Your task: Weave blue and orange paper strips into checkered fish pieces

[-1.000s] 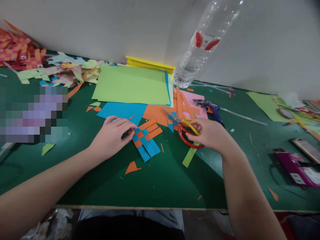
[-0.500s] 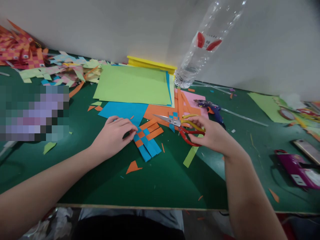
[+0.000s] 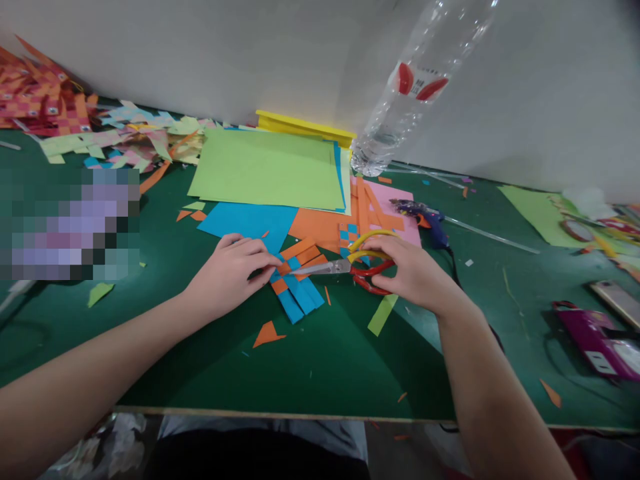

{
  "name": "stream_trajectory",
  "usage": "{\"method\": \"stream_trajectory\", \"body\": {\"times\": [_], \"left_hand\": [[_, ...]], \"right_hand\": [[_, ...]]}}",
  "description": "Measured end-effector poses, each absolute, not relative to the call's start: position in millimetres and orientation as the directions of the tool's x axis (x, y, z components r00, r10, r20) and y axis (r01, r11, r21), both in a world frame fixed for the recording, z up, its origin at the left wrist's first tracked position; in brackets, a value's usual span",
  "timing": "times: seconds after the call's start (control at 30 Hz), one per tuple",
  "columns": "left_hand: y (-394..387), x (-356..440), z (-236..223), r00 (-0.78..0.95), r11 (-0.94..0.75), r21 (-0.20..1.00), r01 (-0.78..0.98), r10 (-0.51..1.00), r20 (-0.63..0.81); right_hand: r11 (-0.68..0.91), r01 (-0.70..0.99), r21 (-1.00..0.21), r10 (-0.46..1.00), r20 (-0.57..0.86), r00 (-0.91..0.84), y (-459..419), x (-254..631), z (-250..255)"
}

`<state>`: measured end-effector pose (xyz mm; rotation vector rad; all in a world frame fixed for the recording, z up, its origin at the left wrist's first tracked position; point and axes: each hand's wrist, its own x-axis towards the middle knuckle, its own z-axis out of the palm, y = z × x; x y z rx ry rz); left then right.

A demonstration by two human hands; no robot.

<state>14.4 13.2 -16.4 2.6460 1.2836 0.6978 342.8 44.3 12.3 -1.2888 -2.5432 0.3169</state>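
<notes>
My left hand (image 3: 235,270) pinches the left edge of a woven paper piece (image 3: 300,293) made of blue and orange strips, close above the green table. Loose strip ends of the piece fan out to the right and toward me. My right hand (image 3: 413,273) grips the scissors (image 3: 333,267), its fingers in the yellow and red handles. The blades point left, look closed, and their tip lies over the middle of the woven paper. Behind the handles is a small blue-and-orange checkered piece (image 3: 349,233).
A stack of green paper (image 3: 270,167) lies at the back, beside a tilted plastic bottle (image 3: 395,113). A glue gun (image 3: 433,227) with its cord is at the right, before a purple case (image 3: 590,337) and a phone (image 3: 617,300). Orange scraps (image 3: 267,333) lie near the front.
The scissors have moved left and slightly toward me, from beside the woven paper to over it. Their blades have come together. My left hand stays at the paper's edge.
</notes>
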Motion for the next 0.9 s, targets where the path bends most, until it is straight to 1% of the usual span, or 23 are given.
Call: {"method": "stream_trajectory", "body": {"times": [0.17,0.27,0.4,0.6,0.9], "left_hand": [[13.4,14.8,-18.3,0.574,-0.682,0.286,0.673,0.725,0.381],[14.0,14.5,-19.9,0.598,-0.700,0.269,0.662,0.709,0.374],[14.6,14.6,-21.0,0.604,-0.697,0.262,0.667,0.712,0.357],[14.3,15.7,-21.0,0.602,-0.688,0.267,0.675,0.722,0.341],[14.2,15.9,-19.6,0.608,-0.685,0.271,0.676,0.727,0.320]], "right_hand": [[0.591,0.757,-0.278,0.802,0.107,-0.587,45.7,342.1,6.9],[0.599,0.756,-0.265,0.798,0.116,-0.592,46.3,341.0,5.1],[0.615,0.752,-0.237,0.786,0.120,-0.606,47.1,340.4,4.5],[0.645,0.720,-0.257,0.762,0.150,-0.630,48.4,341.7,5.1],[0.649,0.727,-0.225,0.761,0.183,-0.623,47.8,345.9,6.7]]}}
